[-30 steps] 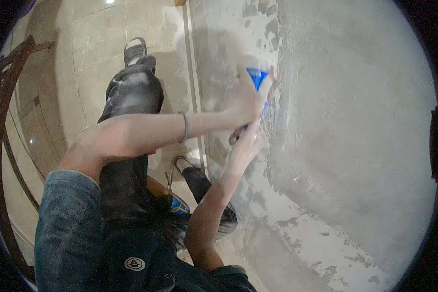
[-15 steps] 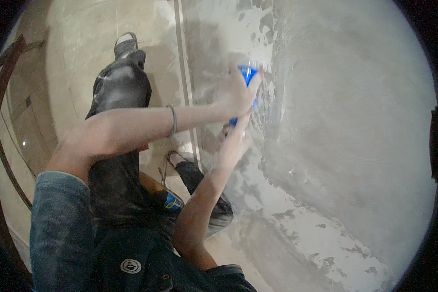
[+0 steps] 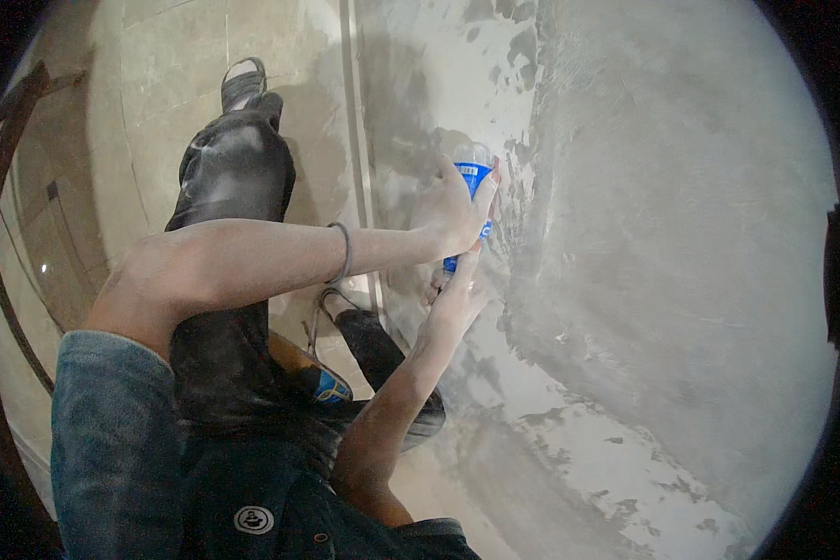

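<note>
My left hand [image 3: 453, 210] is wrapped around a clear plastic bottle [image 3: 473, 172] with a blue label. Just below it, my right hand [image 3: 457, 301] closes on the narrower end, nearer to me. The bottle's rounded clear end points away from me, beside a whitish, patchy band [image 3: 500, 70] on the grey surface. My fingers cover much of the label. Whether the bottle touches the surface I cannot tell. Pale dust coats both hands and forearms, and a dark band circles my left wrist.
Right of the bottle spreads a smooth grey plastered surface [image 3: 681, 215]. A straight pale strip [image 3: 360, 168] separates the beige tiled floor [image 3: 173, 84] from the grey area. My sandalled foot [image 3: 244, 86] rests on the tiles. Brown bars [image 3: 7, 177] stand at far left. A yellow and blue item [image 3: 330, 386] lies between my legs.
Both hands and the bottle have shifted a little toward me, down in the picture. They are less blurred now, and both still grip the bottle.
</note>
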### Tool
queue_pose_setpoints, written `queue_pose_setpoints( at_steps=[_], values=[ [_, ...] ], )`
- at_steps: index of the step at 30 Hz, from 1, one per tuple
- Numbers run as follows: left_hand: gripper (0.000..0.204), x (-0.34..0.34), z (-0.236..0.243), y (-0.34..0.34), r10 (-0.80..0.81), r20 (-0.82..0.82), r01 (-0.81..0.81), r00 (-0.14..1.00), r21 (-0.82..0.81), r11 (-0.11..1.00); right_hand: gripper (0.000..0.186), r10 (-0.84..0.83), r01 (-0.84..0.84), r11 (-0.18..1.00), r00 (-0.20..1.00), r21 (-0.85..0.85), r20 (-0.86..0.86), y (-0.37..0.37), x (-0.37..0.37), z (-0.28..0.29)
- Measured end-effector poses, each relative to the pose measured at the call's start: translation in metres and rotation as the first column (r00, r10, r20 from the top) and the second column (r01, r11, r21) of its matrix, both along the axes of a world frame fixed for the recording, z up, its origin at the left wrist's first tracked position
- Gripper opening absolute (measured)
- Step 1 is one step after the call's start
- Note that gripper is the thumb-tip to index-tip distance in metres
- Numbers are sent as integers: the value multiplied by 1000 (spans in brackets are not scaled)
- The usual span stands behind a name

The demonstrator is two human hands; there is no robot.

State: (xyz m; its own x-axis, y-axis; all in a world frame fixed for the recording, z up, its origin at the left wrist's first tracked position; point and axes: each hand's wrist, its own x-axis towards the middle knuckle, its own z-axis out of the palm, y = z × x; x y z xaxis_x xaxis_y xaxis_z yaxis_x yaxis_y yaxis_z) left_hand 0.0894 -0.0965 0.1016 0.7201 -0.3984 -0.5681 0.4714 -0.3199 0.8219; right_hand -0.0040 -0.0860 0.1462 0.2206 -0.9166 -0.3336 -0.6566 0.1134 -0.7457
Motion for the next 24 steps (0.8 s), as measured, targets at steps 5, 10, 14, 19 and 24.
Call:
queue_pose_setpoints(
  at_steps=[5,10,14,19,24],
  values=[
    [77,-6,12,10,-135,-78,129,988,-72,989,49,26,-26,1000,997,4,-79,3,-12,15],
    [76,-16,12,6,-42,-119,37,992,-49,998,46,79,-78,997,989,19,-124,-9,-23,8],
    [79,-15,5,1,-4,-199,-5,980,-43,999,42,175,-176,984,983,-16,-57,-18,-33,0],
    [86,-17,-6,-2,91,-252,-124,963,-117,985,40,253,-267,961,955,-73,-153,-23,-47,4],
    [89,-26,-36,-7,40,-121,-58,992,-150,987,34,314,-354,906,929,-230,-195,-12,-59,2]
  ],
)
